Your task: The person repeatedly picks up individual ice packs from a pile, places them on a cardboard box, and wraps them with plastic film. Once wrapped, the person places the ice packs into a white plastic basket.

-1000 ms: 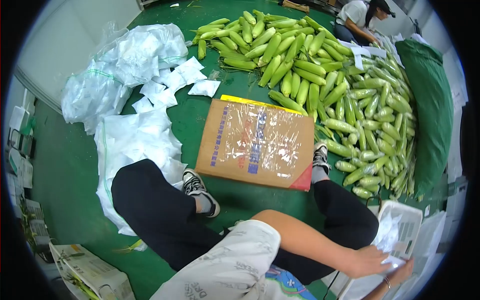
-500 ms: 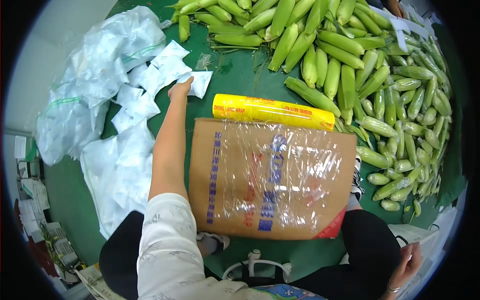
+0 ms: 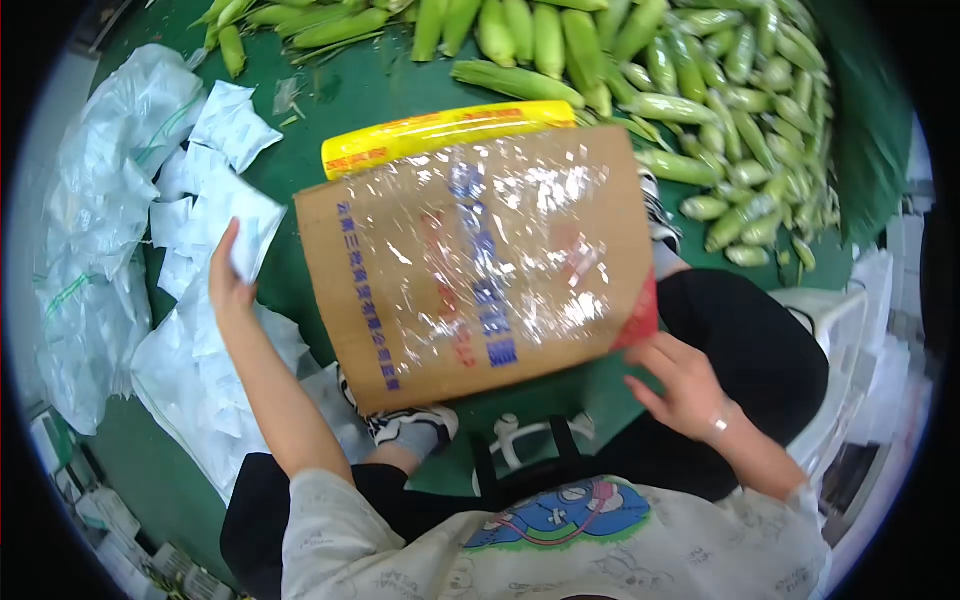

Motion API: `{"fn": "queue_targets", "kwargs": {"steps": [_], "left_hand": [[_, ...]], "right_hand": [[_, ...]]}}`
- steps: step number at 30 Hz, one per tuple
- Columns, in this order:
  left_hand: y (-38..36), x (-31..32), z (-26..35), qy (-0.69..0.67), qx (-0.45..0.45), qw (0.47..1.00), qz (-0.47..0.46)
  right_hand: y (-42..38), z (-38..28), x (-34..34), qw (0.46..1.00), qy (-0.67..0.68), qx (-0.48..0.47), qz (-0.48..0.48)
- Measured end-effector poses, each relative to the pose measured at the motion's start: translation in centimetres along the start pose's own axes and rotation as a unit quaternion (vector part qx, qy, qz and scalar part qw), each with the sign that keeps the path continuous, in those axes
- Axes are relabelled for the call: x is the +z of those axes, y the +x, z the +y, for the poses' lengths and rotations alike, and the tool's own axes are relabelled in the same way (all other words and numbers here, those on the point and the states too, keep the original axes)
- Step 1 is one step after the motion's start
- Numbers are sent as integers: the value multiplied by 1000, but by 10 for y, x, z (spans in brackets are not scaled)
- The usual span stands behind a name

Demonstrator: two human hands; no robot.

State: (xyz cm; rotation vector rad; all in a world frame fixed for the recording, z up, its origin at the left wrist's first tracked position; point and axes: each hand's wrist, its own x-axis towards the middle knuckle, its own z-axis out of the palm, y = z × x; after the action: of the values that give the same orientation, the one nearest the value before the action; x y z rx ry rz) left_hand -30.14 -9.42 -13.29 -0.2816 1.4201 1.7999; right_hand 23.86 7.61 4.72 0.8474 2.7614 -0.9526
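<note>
My left hand [image 3: 232,275] is closed on the edge of a flat white ice pack [image 3: 258,228], left of the cardboard box [image 3: 470,270]. More white ice packs [image 3: 185,215] lie loosely behind it. The box, wrapped in shiny clear film and printed in blue and red, lies between my knees at a slight tilt. By its lower right corner, my right hand [image 3: 680,385] has its thumb and fingers apart, fingertips close to the red corner patch. A yellow roll of plastic wrap [image 3: 440,135] lies along the far side of the box.
Unwrapped corn [image 3: 520,40] is heaped at the back, and film-wrapped corn [image 3: 765,130] is piled at the right. Big plastic bags [image 3: 110,220] stand at the left. A white stool [image 3: 825,350] is at my right; the floor covering [image 3: 360,80] is green.
My left hand has drawn back toward me with the ice pack. My right hand has come up from beside my leg to the box corner. The view has shifted, and the box sits more tilted.
</note>
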Motion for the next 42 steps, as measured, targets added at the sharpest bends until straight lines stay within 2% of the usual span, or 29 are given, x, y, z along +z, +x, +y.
{"fn": "queue_targets", "kwargs": {"steps": [1, 2, 3, 4, 5, 6, 7, 8, 10, 12, 14, 15, 16, 18, 19, 21, 22, 23, 24, 26, 27, 29, 31, 35, 36, 38, 39, 40, 42], "left_hand": [[-36, 20, 7, 0, 0, 1000, -10], [-70, 39, 14, 139, 138, 981, -10], [-102, 59, 22, 271, 276, 922, -7], [-126, 85, 30, 363, 283, 887, -36], [-152, 118, 33, 444, 320, 826, -132], [-160, 143, 28, 522, 352, 755, -183], [-169, 171, 18, 534, 320, 728, -286], [-183, 201, 5, 642, 314, 637, -289], [-171, 234, -38, 676, 276, 581, -360], [-159, 256, -59, 696, 222, 493, -473], [-160, 270, -70, 733, 143, 439, -499], [-150, 270, -75, 747, 93, 438, -492], [-144, 270, -78, 757, 41, 438, -484], [-152, 275, -87, 789, 26, 299, -537], [-152, 277, -101, 793, -23, 228, -564], [-154, 278, -114, 778, -54, 246, -576], [-153, 275, -116, 765, -78, 261, -584], [-163, 271, -109, 762, -90, 316, -559], [-165, 261, -105, 764, -93, 314, -556], [-165, 235, -94, 715, -7, 421, -558], [-160, 225, -93, 714, -15, 423, -558], [-149, 209, -91, 657, -17, 503, -562], [-149, 203, -86, 621, -25, 536, -571], [-135, 200, -88, 555, -74, 615, -555], [-143, 205, -84, 553, -70, 617, -555], [-156, 222, -79, 677, 14, 497, -542], [-154, 230, -82, 676, 19, 502, -540], [-152, 235, -88, 685, -6, 480, -548], [-155, 246, -101, 694, -35, 457, -556]], "right_hand": [[-3, 1, 12, 999, -25, -23, -1], [-4, 4, 25, 998, -51, -30, 5], [-2, 5, 31, 997, -80, -13, 4], [2, 11, 40, 993, -102, -38, 35], [6, 21, 48, 988, -125, -64, 65], [6, 36, 57, 986, -130, -70, 72], [7, 50, 67, 985, -89, -120, 87], [8, 63, 75, 979, -49, -171, 102], [13, 84, 81, 978, -39, -175, 106], [10, 90, 73, 977, -32, -180, 112], [12, 79, 70, 971, -33, -197, 134], [7, 65, 72, 953, 1, -224, 205], [-3, 43, 52, 955, 24, -210, 209], [-3, 28, 33, 932, 117, -178, 294], [4, 10, 17, 933, 121, -175, 289], [38, -23, -13, 891, 324, 7, 318], [48, -21, -8, 891, 329, 10, 313], [61, -17, 2, 900, 282, -29, 330], [73, -12, 13, 905, 234, -69, 348], [56, 3, 38, 923, 205, -80, 315], [41, 8, 51, 946, 159, -86, 271], [21, 18, 69, 965, 110, -92, 220], [11, 32, 79, 956, -71, -220, 182], [-3, 65, 101, 964, -9, -239, 115], [-10, 60, 91, 967, 1, -216, 134], [-15, 42, 64, 968, 9, -198, 153], [-10, 19, 45, 958, 42, -193, 208], [-5, -2, 35, 945, 79, -182, 260], [28, -16, 40, 944, 110, -154, 272]]}}
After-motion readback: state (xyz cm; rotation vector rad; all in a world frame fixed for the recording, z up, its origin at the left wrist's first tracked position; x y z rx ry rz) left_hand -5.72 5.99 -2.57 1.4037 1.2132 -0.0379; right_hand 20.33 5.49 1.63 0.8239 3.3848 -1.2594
